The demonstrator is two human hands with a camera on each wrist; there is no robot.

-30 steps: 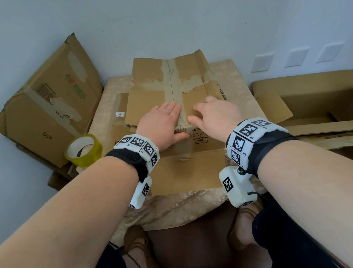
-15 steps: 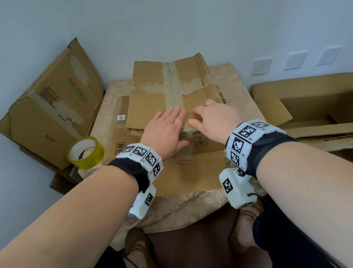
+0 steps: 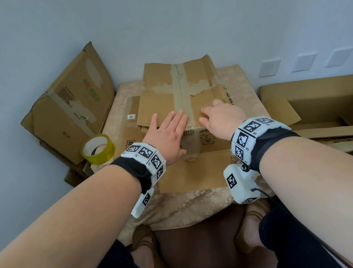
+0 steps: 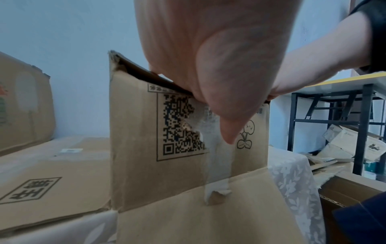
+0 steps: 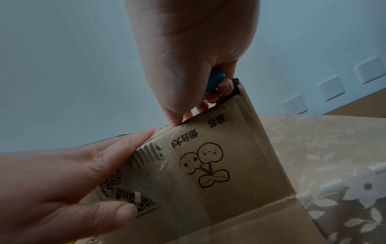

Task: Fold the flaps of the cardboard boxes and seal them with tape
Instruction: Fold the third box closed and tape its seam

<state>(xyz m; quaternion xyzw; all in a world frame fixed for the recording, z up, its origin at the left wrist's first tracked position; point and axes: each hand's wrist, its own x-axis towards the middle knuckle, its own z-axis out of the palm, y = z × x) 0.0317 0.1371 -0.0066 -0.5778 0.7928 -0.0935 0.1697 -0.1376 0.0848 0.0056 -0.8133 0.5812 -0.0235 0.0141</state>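
Observation:
A brown cardboard box [image 3: 158, 101] stands on the cloth-covered table, its top flaps folded shut with a tape strip [image 3: 179, 91] along the seam. My left hand [image 3: 167, 132] lies flat on the top at the near edge, left of the seam, with its thumb [image 4: 227, 128] down the front face over the tape end [image 4: 217, 165]. My right hand [image 3: 223, 117] rests on the top right of the seam, its index finger stretched out. In the right wrist view its other fingers curl round a small teal object [image 5: 216, 80]. A yellow tape roll [image 3: 97, 149] sits at the table's left edge.
A taped box [image 3: 68, 112] leans on the wall at left. An open box [image 3: 327, 105] sits at right. Flat cardboard [image 3: 195, 172] lies under the box on the lace cloth [image 3: 198, 206]. A black-framed table [image 4: 363, 115] stands further right, with boxes under it.
Both hands stay on the box top. The left hand has slid a little toward the near edge, its thumb now lower on the front face.

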